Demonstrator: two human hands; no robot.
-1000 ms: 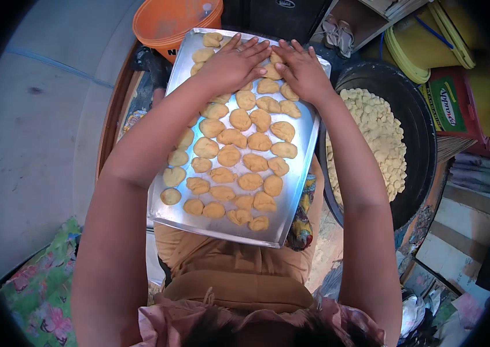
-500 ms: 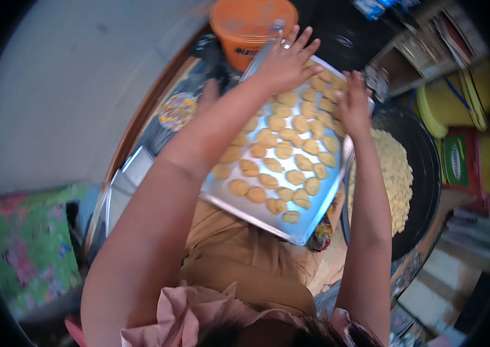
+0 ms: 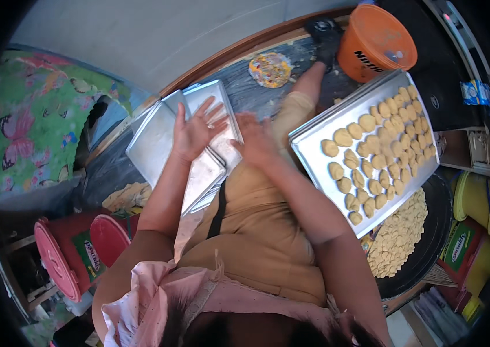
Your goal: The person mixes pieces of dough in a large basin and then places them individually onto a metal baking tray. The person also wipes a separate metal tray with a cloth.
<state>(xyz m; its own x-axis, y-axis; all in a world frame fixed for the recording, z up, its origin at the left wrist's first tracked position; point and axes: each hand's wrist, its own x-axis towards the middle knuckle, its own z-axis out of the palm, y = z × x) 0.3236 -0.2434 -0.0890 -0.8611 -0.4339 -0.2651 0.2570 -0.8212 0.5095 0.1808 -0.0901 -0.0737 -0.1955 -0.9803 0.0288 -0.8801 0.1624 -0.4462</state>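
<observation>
Silvery, flat, overlapping trays (image 3: 201, 173) lie near the left hand (image 3: 196, 135) and blurred right hand (image 3: 256, 142), each grip unclenched, empty.

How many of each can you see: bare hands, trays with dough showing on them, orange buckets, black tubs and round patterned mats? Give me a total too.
Left hand and right hand: 2
Tray with dough: 1
Orange bucket: 1
Black tub: 1
Round patterned mat: 1
Total: 6
</observation>
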